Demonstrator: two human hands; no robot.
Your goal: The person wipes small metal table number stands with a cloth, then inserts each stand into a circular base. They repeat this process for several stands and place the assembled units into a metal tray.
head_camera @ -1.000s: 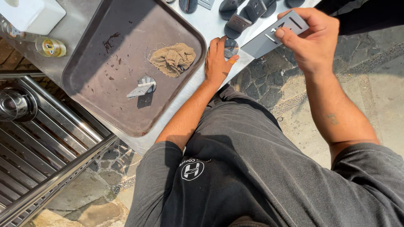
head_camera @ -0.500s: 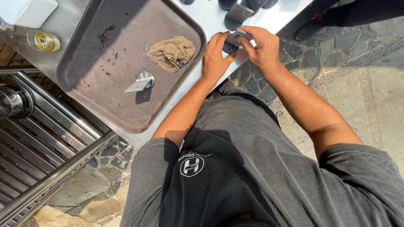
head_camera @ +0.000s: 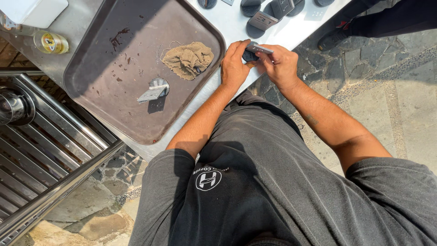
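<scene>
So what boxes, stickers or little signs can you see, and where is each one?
Jar: top left on the counter, small, with a round yellow label.
White box: top left corner, blocky, plain.
Little signs: top middle, grey plates on black round bases.
One more little sign: held in both hands.

hard bright sunlight, sharp dark shadows on the tray [head_camera: 91, 114], glare off the white counter [head_camera: 291, 32], focus crisp.

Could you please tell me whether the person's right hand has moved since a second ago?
Yes. The right hand came in toward the brown tray, meeting the left hand.
</scene>
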